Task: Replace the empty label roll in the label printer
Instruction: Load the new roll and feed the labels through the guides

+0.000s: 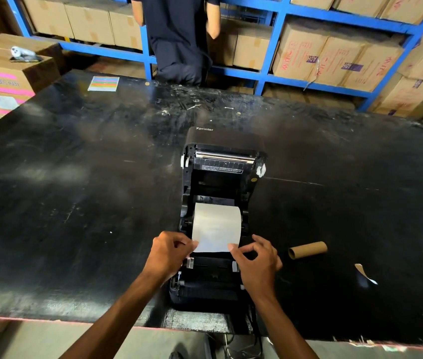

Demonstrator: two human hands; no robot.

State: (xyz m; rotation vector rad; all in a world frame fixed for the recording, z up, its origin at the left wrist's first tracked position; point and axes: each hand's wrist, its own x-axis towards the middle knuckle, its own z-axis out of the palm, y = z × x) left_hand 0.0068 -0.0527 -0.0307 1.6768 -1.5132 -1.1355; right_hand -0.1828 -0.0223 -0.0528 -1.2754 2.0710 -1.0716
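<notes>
A black label printer (220,177) stands on the black table (75,203) with its lid swung open toward the far side. A white label roll (216,224) sits in its bay, with a length of paper drawn out toward me. My left hand (169,251) pinches the paper's near left corner. My right hand (255,257) pinches the near right corner. Both hands hover over the printer's front feed slot. An empty brown cardboard core (307,250) lies on the table to the right of the printer.
A torn paper scrap (364,273) lies right of the core. A coloured label sheet (103,83) rests at the table's far left. A person in dark clothes (176,37) stands behind the table by blue shelving (277,29) full of cartons. Cartons (0,84) are stacked at left.
</notes>
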